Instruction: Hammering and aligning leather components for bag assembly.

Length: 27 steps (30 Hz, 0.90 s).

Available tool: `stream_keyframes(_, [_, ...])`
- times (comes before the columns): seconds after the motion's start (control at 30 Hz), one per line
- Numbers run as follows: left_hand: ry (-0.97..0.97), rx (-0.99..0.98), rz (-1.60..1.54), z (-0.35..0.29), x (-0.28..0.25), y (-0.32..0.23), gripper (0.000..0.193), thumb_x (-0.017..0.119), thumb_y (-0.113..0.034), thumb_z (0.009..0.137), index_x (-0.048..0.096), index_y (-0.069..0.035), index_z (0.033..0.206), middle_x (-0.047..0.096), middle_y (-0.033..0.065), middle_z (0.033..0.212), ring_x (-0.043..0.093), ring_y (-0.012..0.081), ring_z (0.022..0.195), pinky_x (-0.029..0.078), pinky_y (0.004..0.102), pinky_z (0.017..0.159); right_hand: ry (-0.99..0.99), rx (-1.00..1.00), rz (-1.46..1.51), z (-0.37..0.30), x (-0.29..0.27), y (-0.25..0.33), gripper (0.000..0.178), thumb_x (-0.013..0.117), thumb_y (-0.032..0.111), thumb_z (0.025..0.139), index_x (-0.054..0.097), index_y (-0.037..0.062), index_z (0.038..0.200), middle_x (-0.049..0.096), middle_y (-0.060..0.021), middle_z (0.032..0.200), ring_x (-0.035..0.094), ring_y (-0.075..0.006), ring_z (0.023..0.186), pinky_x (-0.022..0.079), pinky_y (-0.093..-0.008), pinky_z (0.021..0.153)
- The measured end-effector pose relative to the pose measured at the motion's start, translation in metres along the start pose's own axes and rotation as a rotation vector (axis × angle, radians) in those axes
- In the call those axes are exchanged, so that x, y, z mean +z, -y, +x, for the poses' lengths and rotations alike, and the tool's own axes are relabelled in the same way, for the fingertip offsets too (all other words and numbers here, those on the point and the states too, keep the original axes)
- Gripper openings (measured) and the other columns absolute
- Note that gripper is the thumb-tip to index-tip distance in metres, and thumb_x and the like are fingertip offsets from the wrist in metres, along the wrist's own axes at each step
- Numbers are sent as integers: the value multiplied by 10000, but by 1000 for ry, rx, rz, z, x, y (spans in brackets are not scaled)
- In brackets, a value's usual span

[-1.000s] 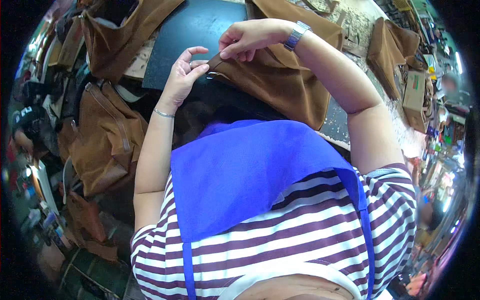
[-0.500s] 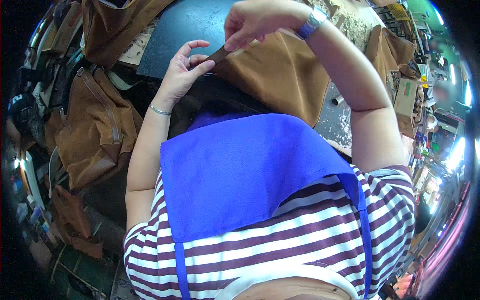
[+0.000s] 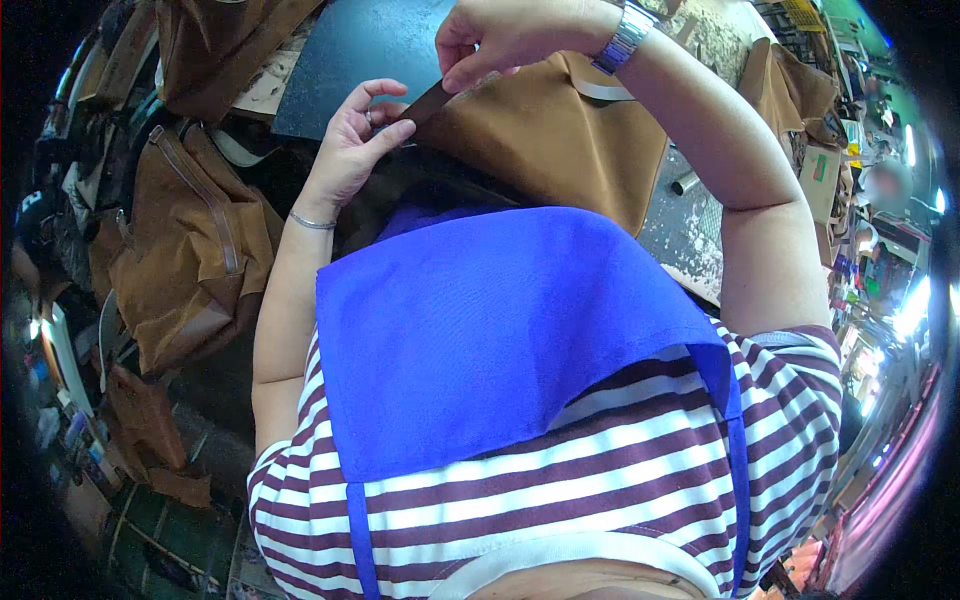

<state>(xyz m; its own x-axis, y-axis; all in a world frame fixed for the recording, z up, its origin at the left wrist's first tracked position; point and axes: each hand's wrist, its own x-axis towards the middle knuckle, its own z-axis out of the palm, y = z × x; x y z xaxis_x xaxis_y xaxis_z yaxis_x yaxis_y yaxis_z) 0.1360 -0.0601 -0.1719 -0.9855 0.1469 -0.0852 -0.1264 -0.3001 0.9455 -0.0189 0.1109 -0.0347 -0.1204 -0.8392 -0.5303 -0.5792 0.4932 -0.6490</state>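
Note:
A dark brown leather strip (image 3: 429,103) is stretched between my two hands, along the left edge of a tan leather piece (image 3: 560,135). My left hand (image 3: 362,135) pinches the strip's near end between thumb and fingers, its other fingers curled loosely. From above, my right hand (image 3: 515,38) grips the far end, thumb against bent fingers. The tan piece drapes over the table edge toward my blue apron (image 3: 490,340). A pale curved strap (image 3: 600,91) shows on it below my right wrist.
A dark blue-grey board (image 3: 350,60) covers the table's left part. On my left hangs a brown leather bag (image 3: 195,250) with a zip. More brown leather (image 3: 790,90) lies at the far right, and a small metal tube (image 3: 686,183) rests on the speckled table (image 3: 690,235).
Both hands have moved slightly left, still holding the strip, and more of it shows between them. The tan leather has shifted, and its pale strap has come into sight.

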Motion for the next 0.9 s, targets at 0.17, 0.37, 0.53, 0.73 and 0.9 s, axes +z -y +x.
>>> stream_keyframes(0.17, [41, -64, -35, 2, 9, -10, 458, 626, -40, 846, 440, -68, 1264, 628, 38, 971, 576, 70, 889, 447, 202, 820, -120, -57, 95, 4, 21, -16, 243, 649, 255, 829, 656, 15, 866, 639, -53, 699, 559, -112, 616, 450, -265, 564])
stream_keyframes(0.37, [45, -80, -36, 0, 14, -14, 488, 617, -50, 854, 411, -62, 1295, 648, 45, 973, 584, 72, 901, 445, 200, 831, -69, 33, 230, 0, 23, -15, 231, 647, 244, 839, 650, 15, 870, 608, -17, 667, 522, -86, 581, 431, -249, 533])
stream_keyframes(0.53, [27, -54, -66, 0, 15, -13, 521, 618, -51, 853, 380, -67, 1316, 648, 50, 978, 589, 78, 903, 445, 211, 843, -104, 29, 157, -4, 24, -15, 235, 645, 250, 840, 646, 17, 874, 600, -9, 664, 518, -81, 579, 428, -248, 526])
stream_keyframes(0.73, [65, -68, -83, 2, 13, -14, 540, 609, -25, 850, 360, -54, 1329, 649, 52, 999, 581, 80, 939, 417, 224, 886, -167, 5, 119, -10, 27, -13, 266, 613, 269, 860, 647, 23, 954, 637, -47, 741, 553, -116, 657, 456, -281, 602])
stream_keyframes(0.9, [12, -65, -96, 3, 21, -12, 491, 632, -36, 838, 418, -60, 1279, 656, 60, 972, 595, 87, 912, 440, 223, 859, -148, -162, 100, -4, 31, -31, 311, 578, 278, 888, 625, 17, 1051, 665, -99, 834, 589, -151, 752, 469, -301, 698])
